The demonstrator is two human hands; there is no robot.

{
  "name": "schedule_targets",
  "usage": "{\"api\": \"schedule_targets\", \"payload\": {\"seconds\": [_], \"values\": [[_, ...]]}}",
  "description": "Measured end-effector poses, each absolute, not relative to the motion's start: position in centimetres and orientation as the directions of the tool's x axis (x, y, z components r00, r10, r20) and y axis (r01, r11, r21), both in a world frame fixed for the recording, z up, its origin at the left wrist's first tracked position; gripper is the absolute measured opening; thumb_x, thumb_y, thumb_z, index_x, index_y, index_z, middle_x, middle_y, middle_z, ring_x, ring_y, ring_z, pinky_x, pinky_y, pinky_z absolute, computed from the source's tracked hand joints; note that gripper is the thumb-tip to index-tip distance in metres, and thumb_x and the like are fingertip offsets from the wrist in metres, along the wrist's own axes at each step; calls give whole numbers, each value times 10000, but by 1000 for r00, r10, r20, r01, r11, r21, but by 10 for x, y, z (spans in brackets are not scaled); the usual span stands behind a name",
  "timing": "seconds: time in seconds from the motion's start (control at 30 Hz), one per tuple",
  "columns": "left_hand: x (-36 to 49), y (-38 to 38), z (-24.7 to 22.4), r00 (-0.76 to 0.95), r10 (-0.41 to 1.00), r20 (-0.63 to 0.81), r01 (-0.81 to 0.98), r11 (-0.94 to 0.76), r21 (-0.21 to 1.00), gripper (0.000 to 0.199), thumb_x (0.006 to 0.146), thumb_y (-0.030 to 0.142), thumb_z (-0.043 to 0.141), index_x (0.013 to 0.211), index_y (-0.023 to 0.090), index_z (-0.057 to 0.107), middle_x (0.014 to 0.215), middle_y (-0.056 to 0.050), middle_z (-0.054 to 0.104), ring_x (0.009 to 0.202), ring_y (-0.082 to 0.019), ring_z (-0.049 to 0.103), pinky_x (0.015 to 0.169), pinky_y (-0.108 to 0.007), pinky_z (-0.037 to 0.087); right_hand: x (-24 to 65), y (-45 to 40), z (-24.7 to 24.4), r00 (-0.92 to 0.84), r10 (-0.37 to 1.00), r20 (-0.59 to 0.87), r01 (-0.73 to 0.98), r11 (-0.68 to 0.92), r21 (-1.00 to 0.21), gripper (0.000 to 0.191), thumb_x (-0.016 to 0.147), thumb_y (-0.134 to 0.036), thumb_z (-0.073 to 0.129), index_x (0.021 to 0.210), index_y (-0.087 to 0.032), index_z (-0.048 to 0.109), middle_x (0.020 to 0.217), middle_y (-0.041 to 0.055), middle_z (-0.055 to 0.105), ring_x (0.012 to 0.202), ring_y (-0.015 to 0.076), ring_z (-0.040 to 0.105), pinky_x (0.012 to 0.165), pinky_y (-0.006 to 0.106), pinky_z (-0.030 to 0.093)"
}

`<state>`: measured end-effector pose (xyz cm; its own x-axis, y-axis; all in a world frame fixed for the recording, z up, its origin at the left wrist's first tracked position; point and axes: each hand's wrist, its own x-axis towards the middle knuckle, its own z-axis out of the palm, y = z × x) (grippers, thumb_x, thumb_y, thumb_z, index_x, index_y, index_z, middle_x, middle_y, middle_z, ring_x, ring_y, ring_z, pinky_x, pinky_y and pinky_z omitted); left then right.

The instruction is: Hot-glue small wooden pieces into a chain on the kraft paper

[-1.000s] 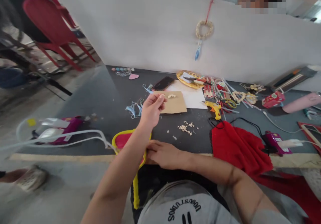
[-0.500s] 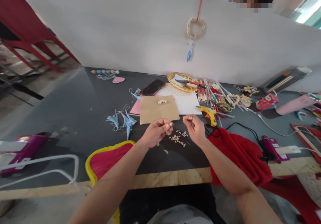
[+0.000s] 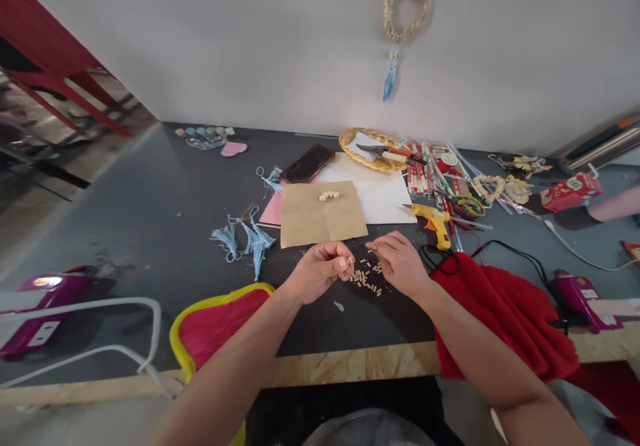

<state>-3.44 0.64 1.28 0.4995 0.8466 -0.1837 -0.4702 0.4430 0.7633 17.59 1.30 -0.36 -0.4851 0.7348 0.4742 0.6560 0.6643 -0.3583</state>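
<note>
My left hand [image 3: 320, 274] is closed in a pinch on a small pale wooden piece [image 3: 351, 260] at its fingertips. Just to the right, my right hand [image 3: 400, 265] has its fingers drawn together, and what is between them is too small to make out. Below and between both hands lies a scatter of short wooden pieces [image 3: 364, 278] on the dark table. On a sheet of brown paper [image 3: 305, 216] beyond them rests a short curved row of pale pieces [image 3: 329, 197].
A yellow glue gun [image 3: 434, 223] lies right of the paper, near a red cloth [image 3: 495, 313]. Behind are a phone [image 3: 309, 164], a wicker basket [image 3: 350, 136] and pliers. Blue tassels [image 3: 255, 239] lie left. A heart-shaped wreath [image 3: 387, 19] hangs on the white partition.
The view has shifted, with the wreath now higher in the picture. My right hand has turned more palm-down, and its pale piece shows less clearly. My left hand keeps its pinch.
</note>
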Motion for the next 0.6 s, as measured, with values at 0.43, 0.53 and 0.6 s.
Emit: {"api": "schedule_targets", "payload": {"seconds": [0.43, 0.53, 0.6], "values": [[-26, 4, 6, 519, 818, -250, -299, 447, 843, 336, 595, 364, 860, 638, 119, 635, 568, 7, 616, 514, -69, 503, 521, -194, 372, 158, -11, 12, -372, 694, 616, 317, 719, -619, 199, 885, -199, 620, 1080, -232, 646, 859, 48, 678, 792, 170, 609, 715, 322, 536], [-26, 4, 5, 532, 815, -231, -286, 430, 856, 319, 626, 371, 842, 678, 115, 659, 610, -10, 638, 542, -79, 518, 538, -201, 387, 157, -11, 14, -361, 714, 600, 319, 700, -639, 155, 898, -171, 591, 1029, -222, 658, 829, 42, 677, 774, 161, 610, 710, 310, 531], [-27, 4, 5, 536, 816, -218, -288, 419, 861, 296, 650, 358, 829, 731, 114, 683, 666, -22, 659, 574, -86, 535, 559, -208, 402, 158, -10, 15, -342, 723, 600, 321, 690, -648, 141, 898, -164, 588, 1009, -209, 661, 830, 49, 678, 781, 161, 612, 714, 307, 531]]}}
